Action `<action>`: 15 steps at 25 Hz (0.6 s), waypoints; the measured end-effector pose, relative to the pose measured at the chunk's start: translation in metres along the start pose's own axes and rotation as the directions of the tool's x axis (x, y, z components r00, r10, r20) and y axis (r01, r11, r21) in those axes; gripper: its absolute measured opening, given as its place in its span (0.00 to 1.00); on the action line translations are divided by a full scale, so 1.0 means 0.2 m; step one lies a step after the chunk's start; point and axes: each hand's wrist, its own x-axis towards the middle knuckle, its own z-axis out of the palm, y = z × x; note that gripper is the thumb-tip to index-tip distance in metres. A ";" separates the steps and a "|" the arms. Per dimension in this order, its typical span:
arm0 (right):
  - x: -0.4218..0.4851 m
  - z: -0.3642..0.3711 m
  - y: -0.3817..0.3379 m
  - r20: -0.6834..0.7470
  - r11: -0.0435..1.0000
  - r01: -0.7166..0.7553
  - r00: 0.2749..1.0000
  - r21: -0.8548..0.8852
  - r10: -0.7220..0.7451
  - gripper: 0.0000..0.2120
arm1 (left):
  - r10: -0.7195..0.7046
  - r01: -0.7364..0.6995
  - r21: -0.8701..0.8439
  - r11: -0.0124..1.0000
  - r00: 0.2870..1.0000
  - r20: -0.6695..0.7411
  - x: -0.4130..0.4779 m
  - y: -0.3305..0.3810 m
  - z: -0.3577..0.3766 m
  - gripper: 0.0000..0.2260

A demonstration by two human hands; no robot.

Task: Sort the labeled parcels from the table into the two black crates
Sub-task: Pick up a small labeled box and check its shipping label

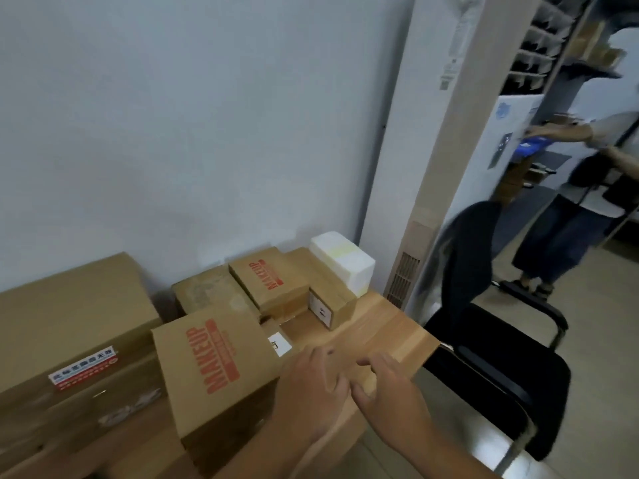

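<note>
Several cardboard parcels stand on a wooden table (383,326) against the wall. Nearest is a box printed MAKEUP (218,375); a second MAKEUP box (269,278) sits farther back. A big box with a red and white sticker (69,333) fills the left. A small parcel with a white label (326,305) stands at the back right, and a low parcel with a white label (278,342) lies beside the near box. My left hand (314,385) and my right hand (387,385) hover side by side over the table's front edge, fingers relaxed, holding nothing. No black crate is in view.
A white foam box (342,261) sits on the parcels at the back right. A black office chair (491,340) stands right of the table. A tall white panel (415,150) rises behind it. Another person (581,188) stands at the far right by shelves.
</note>
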 end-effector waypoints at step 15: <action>1.15 0.58 -0.05 0.689 0.939 0.334 0.662 0.083 -0.296 0.44 | -0.446 0.450 -0.072 0.890 0.829 -0.338 0.48 0.01 0.11 0.16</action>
